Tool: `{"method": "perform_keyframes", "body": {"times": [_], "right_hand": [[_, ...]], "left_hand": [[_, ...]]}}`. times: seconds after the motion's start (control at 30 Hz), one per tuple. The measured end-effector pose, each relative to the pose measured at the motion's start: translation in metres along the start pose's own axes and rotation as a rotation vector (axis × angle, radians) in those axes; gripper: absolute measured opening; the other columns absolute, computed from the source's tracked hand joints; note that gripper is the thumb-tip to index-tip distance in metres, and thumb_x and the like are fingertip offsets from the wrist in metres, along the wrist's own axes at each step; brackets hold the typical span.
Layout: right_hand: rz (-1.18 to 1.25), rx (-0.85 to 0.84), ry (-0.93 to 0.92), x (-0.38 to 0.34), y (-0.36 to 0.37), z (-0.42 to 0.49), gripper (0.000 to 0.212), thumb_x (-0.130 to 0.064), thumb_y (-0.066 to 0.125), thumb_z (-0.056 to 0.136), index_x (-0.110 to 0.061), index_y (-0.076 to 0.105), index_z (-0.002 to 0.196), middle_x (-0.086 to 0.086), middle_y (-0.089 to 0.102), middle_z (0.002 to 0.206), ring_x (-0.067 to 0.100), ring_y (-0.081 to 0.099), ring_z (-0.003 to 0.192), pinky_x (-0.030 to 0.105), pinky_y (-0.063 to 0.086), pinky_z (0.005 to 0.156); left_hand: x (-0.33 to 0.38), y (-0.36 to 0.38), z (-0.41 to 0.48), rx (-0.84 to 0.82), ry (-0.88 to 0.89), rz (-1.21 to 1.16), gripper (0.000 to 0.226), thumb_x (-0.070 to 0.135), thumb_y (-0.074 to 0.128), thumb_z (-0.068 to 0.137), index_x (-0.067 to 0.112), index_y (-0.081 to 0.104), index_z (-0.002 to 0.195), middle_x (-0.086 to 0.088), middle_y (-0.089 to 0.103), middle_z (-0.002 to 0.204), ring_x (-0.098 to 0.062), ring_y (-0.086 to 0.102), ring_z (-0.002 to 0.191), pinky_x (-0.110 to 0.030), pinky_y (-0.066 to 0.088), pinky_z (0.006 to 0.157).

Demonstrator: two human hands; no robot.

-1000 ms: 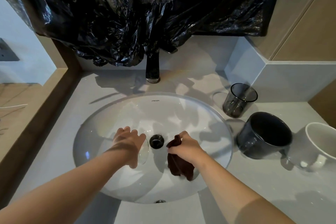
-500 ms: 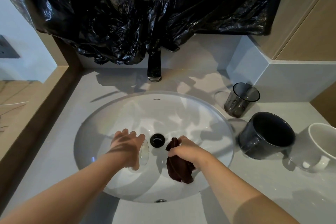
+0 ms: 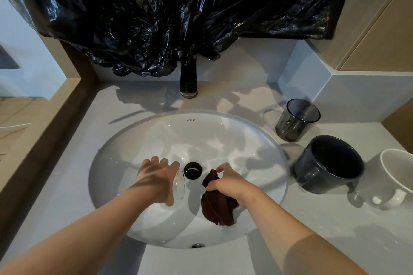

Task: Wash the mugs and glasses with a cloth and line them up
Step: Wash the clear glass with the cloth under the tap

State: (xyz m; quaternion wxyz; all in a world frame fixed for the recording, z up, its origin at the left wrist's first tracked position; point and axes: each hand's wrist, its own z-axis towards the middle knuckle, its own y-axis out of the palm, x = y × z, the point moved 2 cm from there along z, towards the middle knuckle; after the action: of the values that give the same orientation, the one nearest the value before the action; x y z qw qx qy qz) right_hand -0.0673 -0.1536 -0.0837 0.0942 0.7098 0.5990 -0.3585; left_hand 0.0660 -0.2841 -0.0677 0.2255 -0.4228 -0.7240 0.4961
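Two hands hang over the white oval basin (image 3: 116, 145), near its drain (image 3: 193, 169). The left hand (image 3: 156, 178) wraps fingers and thumb round a clear glass (image 3: 180, 184), held on its side with the open mouth turned toward the right hand (image 3: 230, 185). That hand grips a bunched dark red-brown cloth (image 3: 215, 210); cloth and glass are just apart. The glass is probably light, thin-walled and brittle, and slippery once wet, so a full wrap round its body seems safer than a pinch at the rim. The cloth is soft and limp and should push easily into the mouth. On the grey counter (image 3: 312, 225) to the right stand a smoked tumbler (image 3: 295, 123), a dark mug (image 3: 317, 174) and a white mug (image 3: 395, 176). These are likely heavier pieces, best taken by the body or the handle.
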Motion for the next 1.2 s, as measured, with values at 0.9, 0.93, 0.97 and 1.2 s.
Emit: {"method": "perform_keyframes", "body": {"times": [0.9,0.93,0.97,1.2], "right_hand": [[-0.019,-0.057,0.024,0.007,0.003,-0.001,0.029,-0.010,0.068,0.072,-0.020,0.061,0.098,0.015,0.067,0.096,0.032,0.066,0.082,0.039,0.056,0.067],[0.146,-0.052,0.018,0.001,-0.001,-0.003,0.026,-0.007,0.067,0.074,-0.021,0.060,0.096,0.016,0.065,0.093,0.033,0.065,0.079,0.038,0.054,0.065],[0.283,-0.047,0.007,-0.005,-0.004,-0.005,0.026,-0.005,0.066,0.077,-0.021,0.059,0.096,0.017,0.064,0.091,0.033,0.064,0.076,0.038,0.053,0.063],[0.721,-0.034,-0.056,-0.038,-0.017,-0.025,0.013,-0.004,0.056,0.085,-0.015,0.055,0.090,0.013,0.063,0.090,0.028,0.061,0.072,0.031,0.052,0.051]], "left_hand": [[-0.014,0.002,-0.008,-0.098,-0.106,-0.764,0.070,0.042,0.082,0.061,0.027,0.043,0.117,0.008,0.052,0.103,-0.012,0.051,0.091,-0.024,0.040,0.068],[-0.016,0.000,-0.008,-0.087,-0.119,-0.869,0.068,0.039,0.083,0.061,0.027,0.044,0.115,0.008,0.053,0.102,-0.011,0.052,0.089,-0.024,0.040,0.067],[-0.017,-0.004,-0.008,-0.070,-0.127,-0.963,0.067,0.038,0.084,0.060,0.026,0.045,0.114,0.005,0.054,0.102,-0.012,0.052,0.089,-0.025,0.041,0.068],[-0.022,-0.026,-0.009,0.187,-0.053,-1.370,0.086,0.046,0.084,0.040,0.022,0.048,0.114,-0.008,0.058,0.106,-0.024,0.064,0.094,-0.039,0.055,0.077]]}}
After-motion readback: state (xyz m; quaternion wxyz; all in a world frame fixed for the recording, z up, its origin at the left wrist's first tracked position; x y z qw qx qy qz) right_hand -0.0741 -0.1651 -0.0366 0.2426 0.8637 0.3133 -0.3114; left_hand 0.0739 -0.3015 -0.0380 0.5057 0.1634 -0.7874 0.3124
